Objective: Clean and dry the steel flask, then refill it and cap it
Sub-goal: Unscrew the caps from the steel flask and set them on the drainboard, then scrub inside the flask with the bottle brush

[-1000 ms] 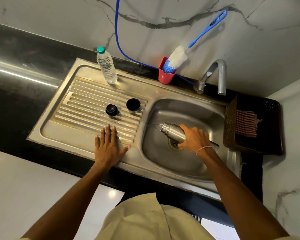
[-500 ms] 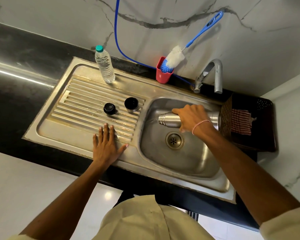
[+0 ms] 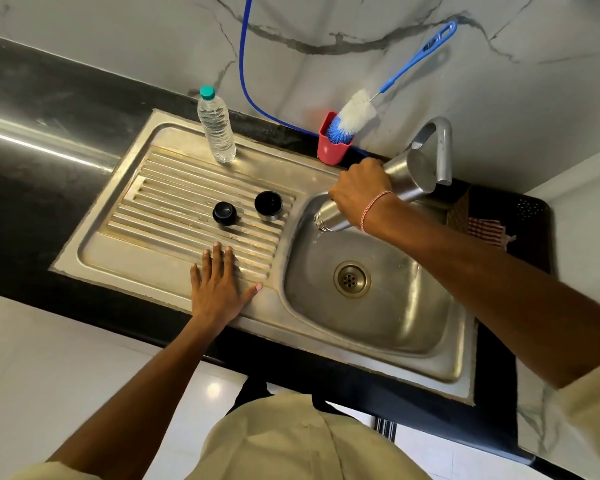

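Observation:
My right hand (image 3: pixel 359 188) grips the steel flask (image 3: pixel 406 178) around its middle, above the back left of the sink basin (image 3: pixel 413 327). The flask is tilted, mouth down and to the left, base up by the tap (image 3: pixel 440 147). A few drops of water fall from its mouth. My left hand (image 3: pixel 219 285) lies flat, fingers spread, on the ribbed drainboard (image 3: pixel 174 209). On the drainboard stand the black stopper (image 3: pixel 224 213) and the flask's cup lid (image 3: pixel 268 205). A clear plastic water bottle (image 3: pixel 217 128) with a green cap stands at the drainboard's back edge.
A red cup (image 3: pixel 331 147) holds a blue and white bottle brush (image 3: pixel 354 116) behind the sink. A blue hose (image 3: pixel 243 64) runs down the marble wall. A dark basket (image 3: pixel 520 216) with a checked cloth (image 3: pixel 487 230) sits right of the basin. The drain (image 3: pixel 351 278) is open.
My right hand has lifted the flask from the basin floor near the drain up and back toward the tap, tipping its mouth downward. My left hand has stayed flat on the drainboard.

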A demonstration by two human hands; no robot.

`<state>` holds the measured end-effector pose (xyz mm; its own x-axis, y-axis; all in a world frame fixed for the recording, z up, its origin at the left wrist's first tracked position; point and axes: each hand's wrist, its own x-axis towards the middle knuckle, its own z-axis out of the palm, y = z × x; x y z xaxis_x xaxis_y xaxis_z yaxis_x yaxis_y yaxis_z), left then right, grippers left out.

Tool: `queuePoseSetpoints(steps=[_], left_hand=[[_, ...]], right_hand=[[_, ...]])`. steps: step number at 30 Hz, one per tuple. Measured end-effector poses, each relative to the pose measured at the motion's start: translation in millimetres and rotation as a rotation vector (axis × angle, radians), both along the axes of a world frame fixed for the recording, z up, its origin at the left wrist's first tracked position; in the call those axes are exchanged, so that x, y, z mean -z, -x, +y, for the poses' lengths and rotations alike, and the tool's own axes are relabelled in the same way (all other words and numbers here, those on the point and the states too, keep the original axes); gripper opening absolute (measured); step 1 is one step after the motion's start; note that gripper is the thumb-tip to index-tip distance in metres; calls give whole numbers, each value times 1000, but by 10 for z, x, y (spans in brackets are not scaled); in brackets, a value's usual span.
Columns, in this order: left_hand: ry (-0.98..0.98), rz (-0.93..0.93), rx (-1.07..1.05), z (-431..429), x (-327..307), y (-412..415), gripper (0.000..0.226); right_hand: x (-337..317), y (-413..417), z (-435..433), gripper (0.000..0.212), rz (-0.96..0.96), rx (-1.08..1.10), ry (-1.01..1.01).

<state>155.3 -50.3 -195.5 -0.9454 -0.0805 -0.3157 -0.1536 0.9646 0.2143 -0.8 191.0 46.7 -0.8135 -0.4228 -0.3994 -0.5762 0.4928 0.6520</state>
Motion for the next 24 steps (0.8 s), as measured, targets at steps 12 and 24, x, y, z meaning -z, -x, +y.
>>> queuePoseSetpoints(steps=[12,24], left_hand=[[-34,18,-33,43,-33,1,112],[-1001,69,-41,906,-1146,188,59]], right_hand=[[766,-618,318,40,-99,351,456],[1229,-1176,434,80,-413,745,1780]])
